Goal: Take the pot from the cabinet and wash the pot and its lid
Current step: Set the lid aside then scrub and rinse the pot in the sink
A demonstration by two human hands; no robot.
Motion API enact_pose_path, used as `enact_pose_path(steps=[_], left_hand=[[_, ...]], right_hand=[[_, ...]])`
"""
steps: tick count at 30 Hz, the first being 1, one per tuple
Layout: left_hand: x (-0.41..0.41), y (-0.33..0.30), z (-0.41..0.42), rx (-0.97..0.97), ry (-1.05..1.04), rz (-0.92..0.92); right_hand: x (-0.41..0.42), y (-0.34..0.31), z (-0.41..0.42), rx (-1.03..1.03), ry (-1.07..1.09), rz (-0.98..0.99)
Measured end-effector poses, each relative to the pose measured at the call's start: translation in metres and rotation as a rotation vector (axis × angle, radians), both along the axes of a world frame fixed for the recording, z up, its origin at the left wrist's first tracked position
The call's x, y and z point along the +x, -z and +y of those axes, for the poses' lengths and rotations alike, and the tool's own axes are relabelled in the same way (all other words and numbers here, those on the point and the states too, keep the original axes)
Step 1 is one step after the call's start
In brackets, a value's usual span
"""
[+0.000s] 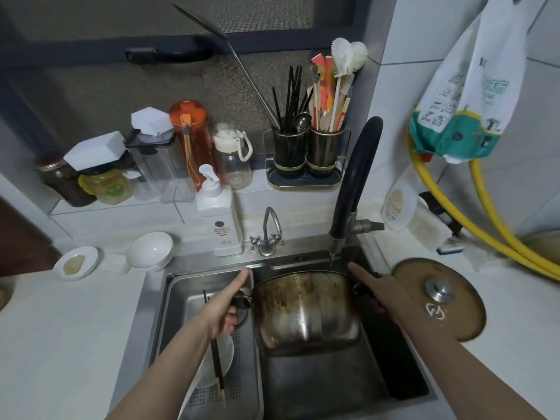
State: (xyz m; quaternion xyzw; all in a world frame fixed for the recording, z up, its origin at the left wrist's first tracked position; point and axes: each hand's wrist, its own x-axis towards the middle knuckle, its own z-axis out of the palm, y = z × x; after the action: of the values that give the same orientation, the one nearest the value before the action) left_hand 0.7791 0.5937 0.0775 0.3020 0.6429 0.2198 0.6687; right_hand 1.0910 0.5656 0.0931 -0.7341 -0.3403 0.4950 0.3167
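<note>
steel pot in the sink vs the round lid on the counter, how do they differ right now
The stained steel pot is tilted on its side over the sink, held at both handles by the left hand and right hand. The round brownish lid with a metal knob lies flat on the counter, untouched. The pot shows brown streaks on shiny metal; the lid looks evenly fogged. Both look unwashed.
</note>
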Motion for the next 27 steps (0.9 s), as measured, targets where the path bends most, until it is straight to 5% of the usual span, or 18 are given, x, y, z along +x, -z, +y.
enact_pose_path(steps=[14,21,27], left_hand=[[0.006,-0.003,0.006,0.003,-0.018,-0.039],[0.014,0.004,-0.002,0.172,-0.02,-0.026],[0.013,0.017,-0.016,0.118,0.063,-0.062]], right_hand=[[0.01,0.003,-0.008,0.042,0.065,0.078],[0.013,0.002,-0.024,0.069,0.001,-0.13],[0.009,-0.024,-0.026,0.224,-0.093,-0.309]])
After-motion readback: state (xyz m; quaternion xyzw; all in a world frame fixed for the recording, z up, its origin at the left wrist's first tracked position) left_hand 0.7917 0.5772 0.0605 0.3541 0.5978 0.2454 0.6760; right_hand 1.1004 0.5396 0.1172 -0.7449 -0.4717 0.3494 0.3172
